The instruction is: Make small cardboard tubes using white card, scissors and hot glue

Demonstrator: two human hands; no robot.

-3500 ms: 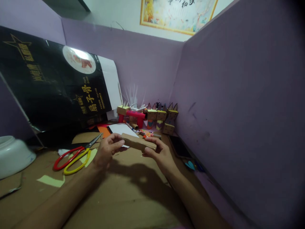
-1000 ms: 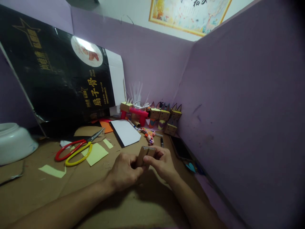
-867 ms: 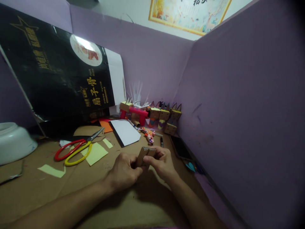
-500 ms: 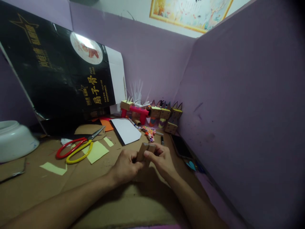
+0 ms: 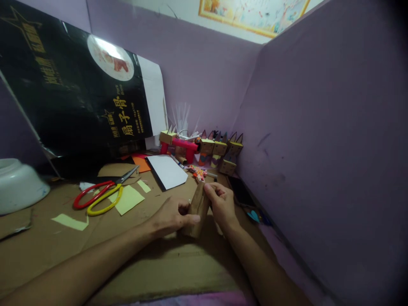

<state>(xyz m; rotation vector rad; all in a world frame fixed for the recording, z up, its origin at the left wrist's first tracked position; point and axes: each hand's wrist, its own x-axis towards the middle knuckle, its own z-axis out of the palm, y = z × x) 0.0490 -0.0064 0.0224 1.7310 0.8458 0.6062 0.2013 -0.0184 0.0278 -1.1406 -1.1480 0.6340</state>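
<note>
Between my two hands is a small folded piece of brown cardboard (image 5: 199, 205), tilted up just above the cardboard-covered tabletop (image 5: 153, 272). My left hand (image 5: 174, 217) grips its left side, with the thumb laid across the front. The upper right edge is pinched by my right hand (image 5: 221, 200), thumb in front and fingers behind. A crease or seam runs along the piece. Behind it lie a patterned paper cut-out (image 5: 196, 172) and a white sheet (image 5: 167, 171) with a dark edge.
Scissors (image 5: 105, 196) with red and yellow handles lie left among yellow paper scraps (image 5: 130, 199). A white bowl (image 5: 19, 187) stands far left. Cardboard cat-eared figures (image 5: 219, 148) line the back. A phone (image 5: 241, 191) lies near the right wall. A black box panel (image 5: 73, 93) leans behind.
The cardboard piece has been turned so that its longer face shows. My right hand has shifted to its upper edge, and my left thumb has moved across its front. The view has shifted slightly.
</note>
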